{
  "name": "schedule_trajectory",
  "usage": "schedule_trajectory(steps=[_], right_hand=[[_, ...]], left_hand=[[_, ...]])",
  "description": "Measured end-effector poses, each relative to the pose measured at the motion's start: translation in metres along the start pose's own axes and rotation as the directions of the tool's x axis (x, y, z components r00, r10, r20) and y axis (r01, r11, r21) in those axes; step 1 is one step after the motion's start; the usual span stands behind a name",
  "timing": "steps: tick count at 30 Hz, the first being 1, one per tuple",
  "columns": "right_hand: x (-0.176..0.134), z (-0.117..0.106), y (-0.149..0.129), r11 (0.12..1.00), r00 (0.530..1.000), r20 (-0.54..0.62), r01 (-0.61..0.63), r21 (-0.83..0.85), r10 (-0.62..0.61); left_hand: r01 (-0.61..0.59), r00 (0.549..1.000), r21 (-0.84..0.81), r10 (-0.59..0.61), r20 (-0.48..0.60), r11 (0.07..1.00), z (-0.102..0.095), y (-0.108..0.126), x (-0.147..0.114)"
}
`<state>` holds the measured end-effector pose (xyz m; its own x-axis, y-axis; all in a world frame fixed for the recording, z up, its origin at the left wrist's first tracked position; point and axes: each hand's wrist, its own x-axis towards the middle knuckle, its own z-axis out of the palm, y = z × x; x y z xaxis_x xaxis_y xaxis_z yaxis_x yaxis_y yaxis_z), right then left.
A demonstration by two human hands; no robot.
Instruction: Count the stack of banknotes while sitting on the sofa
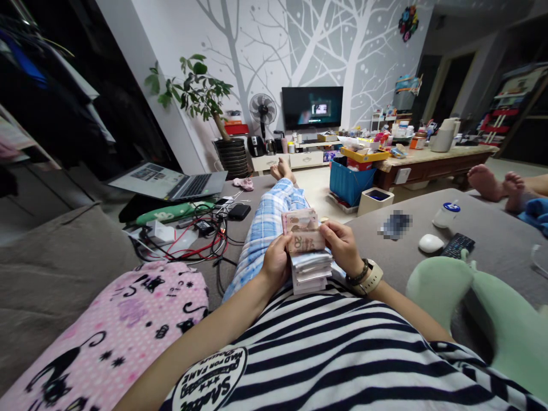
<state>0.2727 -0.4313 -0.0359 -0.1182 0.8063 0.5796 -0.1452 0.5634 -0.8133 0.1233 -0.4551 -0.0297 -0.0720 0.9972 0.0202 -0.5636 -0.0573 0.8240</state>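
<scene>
I sit reclined on a grey sofa with my legs stretched out in blue plaid trousers. Both hands hold a thick stack of banknotes [306,251] above my lap. My left hand [276,260] grips the stack's left side, thumb on the top note. My right hand [342,245], with a watch and a bead bracelet at the wrist, holds the right side, fingers on the top notes. The uppermost notes are pinkish-brown; the lower part of the stack is pale.
A pink cat-print cushion [120,319] lies at my left, a green plush [475,302] at my right. Laptop [171,182], tangled cables [201,240], a mouse [430,243], a remote [458,245] and a bottle [445,215] rest on the sofa. Another person's feet [496,182] show at right.
</scene>
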Motion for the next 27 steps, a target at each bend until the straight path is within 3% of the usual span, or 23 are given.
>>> schedule_trajectory(steps=[4, 10, 15, 22, 27], right_hand=[[0.001, -0.001, 0.001, 1.0, 0.998, 0.056, -0.026, -0.008, 0.026], [0.005, -0.001, 0.006, 0.993, 0.986, -0.162, -0.056, -0.108, 0.038], [0.005, -0.002, 0.012, 0.991, 0.994, -0.097, -0.067, -0.115, 0.056], [0.005, -0.002, 0.011, 0.993, 0.996, -0.087, -0.005, -0.115, -0.005], [0.003, 0.0, 0.004, 0.996, 0.995, -0.091, 0.022, -0.091, -0.031]], left_hand=[[0.007, 1.0, -0.001, -0.007, 0.003, 1.0, 0.0, 0.0, 0.001], [0.025, 0.995, 0.039, -0.028, 0.091, 0.999, -0.001, 0.002, -0.003], [0.051, 0.989, 0.069, -0.06, 0.139, 0.996, -0.001, 0.002, -0.003], [-0.022, 1.0, 0.004, 0.022, 0.001, 1.0, -0.003, -0.003, 0.006], [-0.018, 1.0, -0.009, 0.018, -0.004, 1.0, -0.008, -0.007, 0.011]])
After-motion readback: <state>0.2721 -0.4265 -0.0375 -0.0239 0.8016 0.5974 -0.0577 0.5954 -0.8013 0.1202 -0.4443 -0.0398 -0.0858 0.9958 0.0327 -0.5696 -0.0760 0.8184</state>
